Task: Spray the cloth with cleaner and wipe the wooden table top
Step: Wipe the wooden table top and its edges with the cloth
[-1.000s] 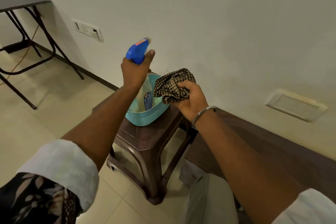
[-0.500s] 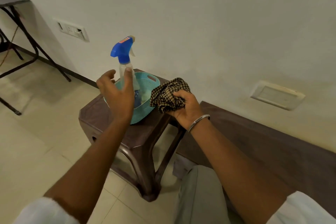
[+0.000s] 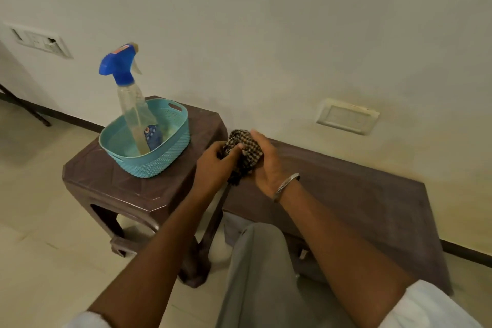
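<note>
A bunched brown-and-cream checked cloth (image 3: 246, 153) is held between both hands just above the left end of the low wooden table top (image 3: 359, 200). My left hand (image 3: 214, 168) grips it from the left with the thumb on top. My right hand (image 3: 269, 165), a steel bangle at its wrist, curls round it from the right. The clear spray bottle (image 3: 133, 104) with a blue trigger head stands leaning in the teal basket (image 3: 165, 157), nobody touching it.
The basket sits on a brown plastic stool (image 3: 111, 184) to the left of the table. A white wall with a switch plate (image 3: 40, 40) and a blank cover plate (image 3: 347, 116) rises behind. My grey-trousered knee (image 3: 261, 261) is below the hands. Tiled floor lies left.
My left hand set the spray bottle down in the basket, let go, and moved right to join the right hand on the cloth. The cloth came lower, toward the table's left end.
</note>
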